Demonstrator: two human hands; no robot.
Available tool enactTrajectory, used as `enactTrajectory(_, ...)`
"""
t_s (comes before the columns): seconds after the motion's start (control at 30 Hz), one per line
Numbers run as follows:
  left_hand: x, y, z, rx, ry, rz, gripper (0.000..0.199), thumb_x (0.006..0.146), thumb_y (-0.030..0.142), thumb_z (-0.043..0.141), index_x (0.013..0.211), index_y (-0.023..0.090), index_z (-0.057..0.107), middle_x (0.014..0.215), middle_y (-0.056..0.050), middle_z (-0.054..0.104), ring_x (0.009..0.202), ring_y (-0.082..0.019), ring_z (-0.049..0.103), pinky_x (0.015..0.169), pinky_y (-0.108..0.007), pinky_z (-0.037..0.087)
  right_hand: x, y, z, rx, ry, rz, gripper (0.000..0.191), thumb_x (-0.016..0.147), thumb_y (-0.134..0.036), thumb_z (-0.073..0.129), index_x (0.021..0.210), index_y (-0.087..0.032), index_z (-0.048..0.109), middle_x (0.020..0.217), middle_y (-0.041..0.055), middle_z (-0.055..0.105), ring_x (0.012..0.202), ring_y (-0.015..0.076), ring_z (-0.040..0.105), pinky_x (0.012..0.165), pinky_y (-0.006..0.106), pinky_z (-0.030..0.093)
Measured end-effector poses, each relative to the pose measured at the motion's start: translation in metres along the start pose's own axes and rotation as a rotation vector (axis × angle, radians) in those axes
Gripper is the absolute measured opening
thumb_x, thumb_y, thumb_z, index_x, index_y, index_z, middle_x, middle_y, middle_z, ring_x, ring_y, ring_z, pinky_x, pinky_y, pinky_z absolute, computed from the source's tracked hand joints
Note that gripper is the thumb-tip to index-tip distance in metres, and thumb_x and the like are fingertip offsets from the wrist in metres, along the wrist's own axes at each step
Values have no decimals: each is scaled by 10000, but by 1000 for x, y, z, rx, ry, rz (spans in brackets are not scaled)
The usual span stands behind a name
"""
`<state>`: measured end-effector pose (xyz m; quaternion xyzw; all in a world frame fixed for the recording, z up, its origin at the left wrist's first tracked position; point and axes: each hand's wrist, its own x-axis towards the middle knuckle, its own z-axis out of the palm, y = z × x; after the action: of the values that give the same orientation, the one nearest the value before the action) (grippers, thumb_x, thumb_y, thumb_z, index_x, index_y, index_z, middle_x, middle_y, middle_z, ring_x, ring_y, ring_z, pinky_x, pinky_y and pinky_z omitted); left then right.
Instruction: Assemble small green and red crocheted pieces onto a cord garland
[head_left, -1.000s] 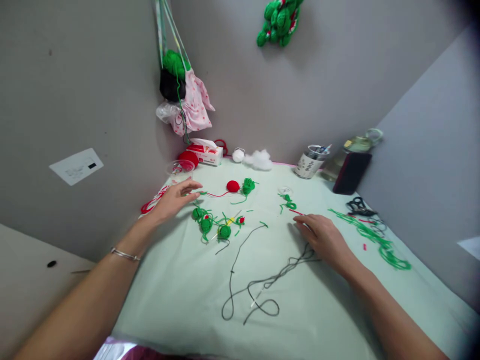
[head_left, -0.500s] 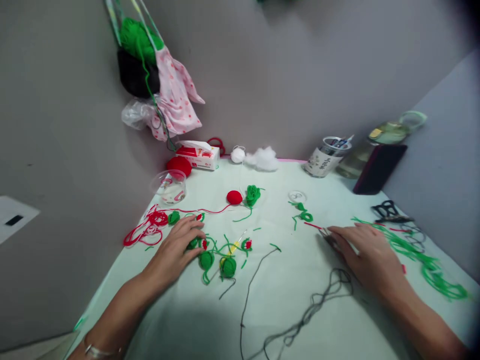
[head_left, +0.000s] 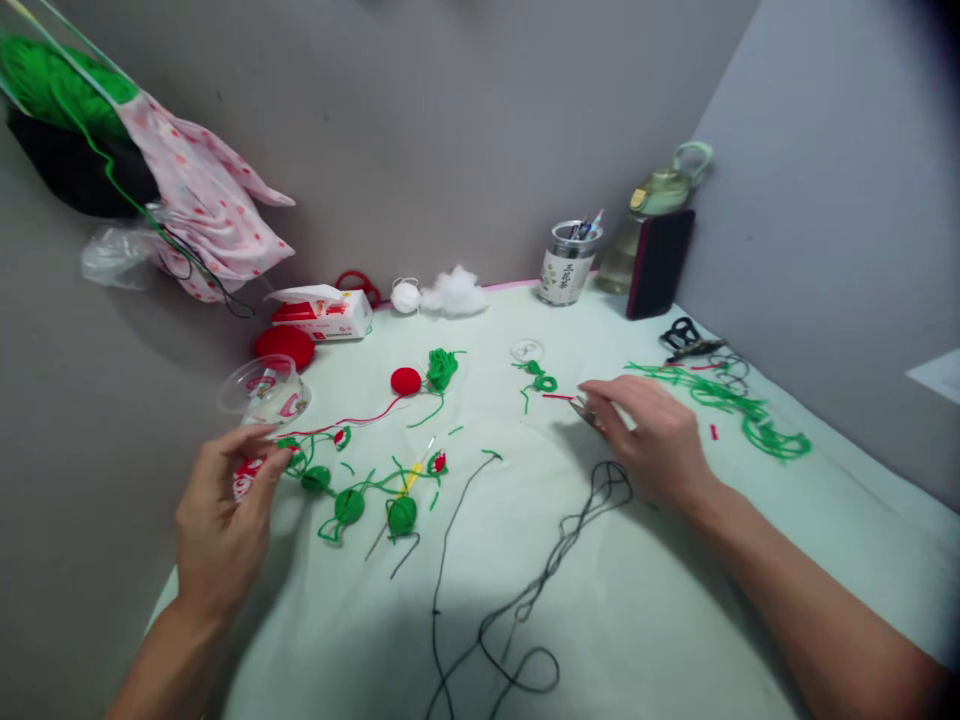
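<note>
My left hand (head_left: 229,500) is raised over the left of the table, thumb and fingertips pinched at a green crocheted piece (head_left: 294,458); whether it grips it is hard to tell. Beside it lie green balls (head_left: 349,506) and small red-and-green pieces (head_left: 437,461) joined by green strands. My right hand (head_left: 637,425) is closed on small metal snips (head_left: 585,410), whose tip is beside a short red strand (head_left: 557,397). Left of the snips are a green ring (head_left: 546,384) and a red ball (head_left: 406,381) beside a green yarn bundle (head_left: 442,369).
Dark cord (head_left: 551,565) trails across the front. Along the back stand a tissue box (head_left: 330,318), white stuffing (head_left: 455,293), a pen can (head_left: 568,265), a bottle (head_left: 624,250) and a dark phone (head_left: 660,265). Green strands (head_left: 750,410) lie at the right.
The view has turned right. My left hand has lifted from the green pieces and moved left, its fingertips now together. My right hand still has the snips near the red strand.
</note>
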<state>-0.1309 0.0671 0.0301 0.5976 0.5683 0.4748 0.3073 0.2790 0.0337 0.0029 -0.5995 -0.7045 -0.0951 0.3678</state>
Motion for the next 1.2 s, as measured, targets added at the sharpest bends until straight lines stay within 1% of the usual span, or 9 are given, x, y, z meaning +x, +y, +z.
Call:
enactTrajectory(0.07, 3, 11, 7, 144, 89, 87, 212, 911, 356, 610, 1121, 364, 635, 942, 31, 603, 885, -182, 548, 771, -273, 450, -8, -25, 1, 168, -65, -116, 232, 963, -193, 479, 1010, -203, 706, 801, 73, 724, 800, 212, 673, 791, 375, 532)
enactTrajectory(0.13, 9, 19, 14, 226, 70, 91, 174, 936, 389, 559, 1027, 303, 681, 772, 18, 605, 738, -172, 533, 684, -275, 424, -17, -45, 0, 294, -99, -232, 232, 941, -132, 488, 1032, -191, 693, 734, 56, 693, 724, 193, 652, 719, 351, 530)
enactTrajectory(0.27, 26, 26, 24, 13, 8, -36, 175, 882, 421, 634, 899, 248, 619, 569, 46, 541, 564, -138, 475, 561, -254, 371, -26, -55, -5, 437, -121, -197, 253, 921, -67, 521, 1104, -187, 648, 740, 40, 690, 674, 167, 651, 632, 303, 524)
enactTrajectory(0.47, 33, 39, 41, -252, 29, -212, 339, 782, 451, 739, 926, 211, 547, 711, 32, 629, 657, -139, 611, 678, -260, 463, -17, -42, -3, 501, -100, -46, 243, 921, -86, 544, 1100, -216, 645, 748, 34, 704, 643, 167, 677, 589, 287, 549)
enactTrajectory(0.6, 19, 58, 59, -348, -5, -228, 287, 777, 407, 748, 875, 206, 569, 965, -26, 679, 910, -182, 652, 844, -301, 468, -22, -43, 0, 546, -163, -4, 216, 930, -136, 552, 1092, -236, 654, 767, 37, 711, 624, 169, 676, 557, 282, 555)
enactTrajectory(0.67, 6, 65, 69, -433, -84, -220, 251, 772, 367, 757, 823, 205, 573, 1032, -31, 669, 963, -187, 645, 873, -305, 458, -25, -45, -1, 568, -192, -9, 206, 938, -147, 547, 1090, -234, 655, 761, 31, 701, 611, 158, 665, 554, 270, 553)
enactTrajectory(0.8, -19, 73, 89, -560, -342, -291, 243, 772, 379, 741, 819, 223, 561, 766, 11, 602, 707, -148, 593, 715, -287, 452, -24, -60, -8, 605, -297, 9, 189, 955, -190, 543, 1103, -230, 654, 802, 35, 696, 633, 147, 656, 551, 248, 541)
enactTrajectory(1.0, -41, 81, 107, -530, -775, -251, 311, 724, 435, 772, 754, 214, 556, 666, 30, 513, 597, -123, 471, 587, -248, 390, -13, -110, -29, 747, -404, 146, 406, 897, -336, 665, 1282, -240, 581, 1022, 55, 717, 806, 152, 671, 747, 284, 569)
enactTrajectory(1.2, -45, 76, 96, -443, -826, -208, 292, 863, 490, 623, 759, 218, 600, 642, 26, 524, 617, -142, 505, 695, -278, 406, -12, -133, -37, 897, -383, 363, 130, 871, -314, 675, 890, -185, 671, 758, 2, 671, 665, 129, 631, 665, 259, 512)
